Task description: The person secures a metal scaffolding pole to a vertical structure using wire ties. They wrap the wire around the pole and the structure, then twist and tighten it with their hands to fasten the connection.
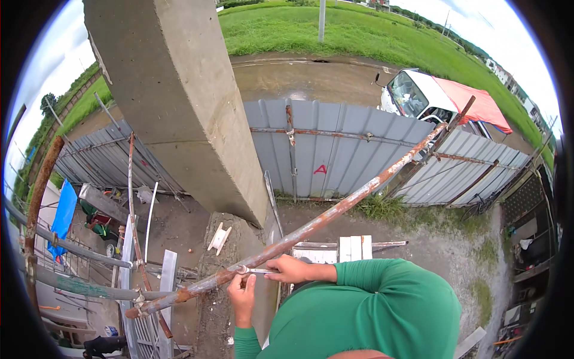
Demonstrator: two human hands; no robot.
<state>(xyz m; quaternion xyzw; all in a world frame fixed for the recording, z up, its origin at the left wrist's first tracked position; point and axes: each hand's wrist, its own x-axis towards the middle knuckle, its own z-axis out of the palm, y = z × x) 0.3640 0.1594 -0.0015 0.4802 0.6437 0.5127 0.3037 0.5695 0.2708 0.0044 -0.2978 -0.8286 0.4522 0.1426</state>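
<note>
A long rusty steel pipe slants across in front of me, rising from lower left to upper right. My right hand is closed around the handle of a silver wrench. The wrench's far end lies against the pipe, where a small fitting may sit, too small to make out. Just below that spot my left hand has its fingers curled up together against the underside of the pipe. Whatever those fingers pinch is hidden. Both arms are in green sleeves.
A thick concrete column rises beyond the pipe. More scaffold pipes cross at left. A white spool-shaped piece lies on a rough ledge below. Farther off stand a corrugated metal fence and a parked white vehicle. Someone in dark clothing is at lower left.
</note>
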